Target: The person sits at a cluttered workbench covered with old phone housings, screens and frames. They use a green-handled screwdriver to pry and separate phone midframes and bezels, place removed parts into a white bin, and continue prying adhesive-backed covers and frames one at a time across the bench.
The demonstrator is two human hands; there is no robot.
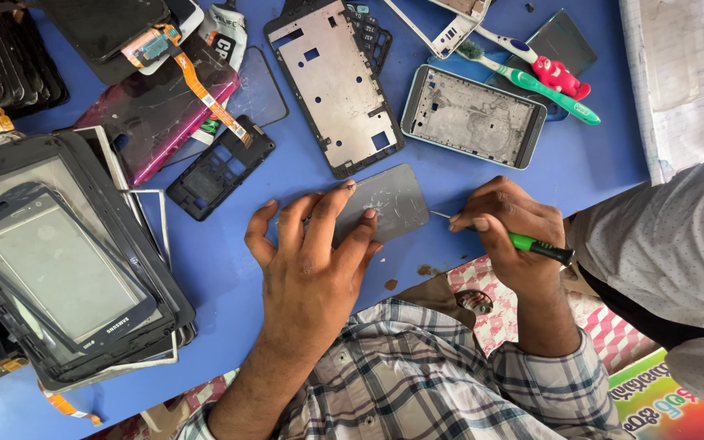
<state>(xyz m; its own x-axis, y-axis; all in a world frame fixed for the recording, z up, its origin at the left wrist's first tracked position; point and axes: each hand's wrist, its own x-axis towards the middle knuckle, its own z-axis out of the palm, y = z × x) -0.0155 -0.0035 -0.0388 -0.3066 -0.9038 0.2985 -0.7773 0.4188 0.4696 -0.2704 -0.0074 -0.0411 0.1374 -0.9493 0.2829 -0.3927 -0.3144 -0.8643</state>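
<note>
A cracked grey phone screen (389, 202) lies flat on the blue table (238, 269). My left hand (311, 261) presses down on its left part with spread fingers. My right hand (511, 232) grips a green-handled screwdriver (541, 247), whose thin metal tip points at the screen's right edge. My sleeves are plaid.
Around lie phone parts: a metal frame (336, 81), a silver phone shell (473, 116), a black bezel (220, 167), a stack of touch panels (59, 261) at left, a green toothbrush (543, 85). Another person in a pale shirt (670, 236) sits at right.
</note>
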